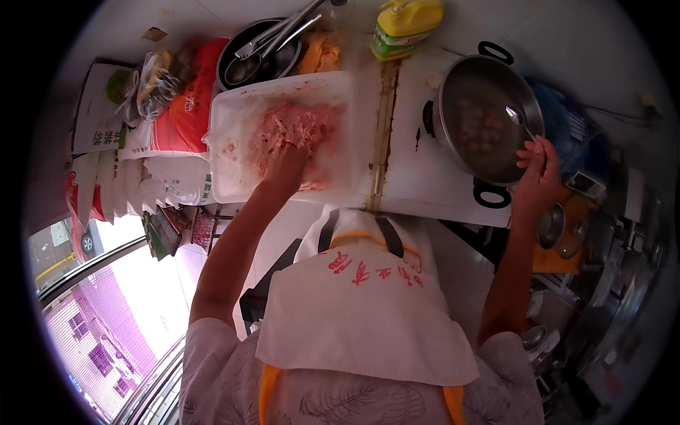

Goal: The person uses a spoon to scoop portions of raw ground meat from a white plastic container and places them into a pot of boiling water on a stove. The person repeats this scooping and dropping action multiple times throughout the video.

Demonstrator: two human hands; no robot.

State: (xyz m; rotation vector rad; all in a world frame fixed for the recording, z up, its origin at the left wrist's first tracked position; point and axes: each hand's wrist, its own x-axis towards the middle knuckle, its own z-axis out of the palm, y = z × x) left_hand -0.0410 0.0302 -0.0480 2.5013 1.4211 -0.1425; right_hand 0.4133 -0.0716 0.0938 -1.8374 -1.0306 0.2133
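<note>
My left hand (287,166) is pressed into a mass of pink minced meat (297,125) in a white plastic tub (228,183); its fingers are partly hidden by the meat. Smears of meat cling to the tub's walls. In my right hand (539,164) is the handle of a metal spoon (514,114), its bowl held over the right part of a wide metal pan (451,143) with black handles. Several round meatballs (481,125) lie together in liquid in the pan.
Behind the tub a black bowl (223,64) holds metal tongs (276,37) and a ladle, beside an orange cloth (321,53). A yellow jug (406,26) stands at the back. Stacked sacks (183,127) flank the tub's left; a blue plastic bag (563,125) lies right of the pan.
</note>
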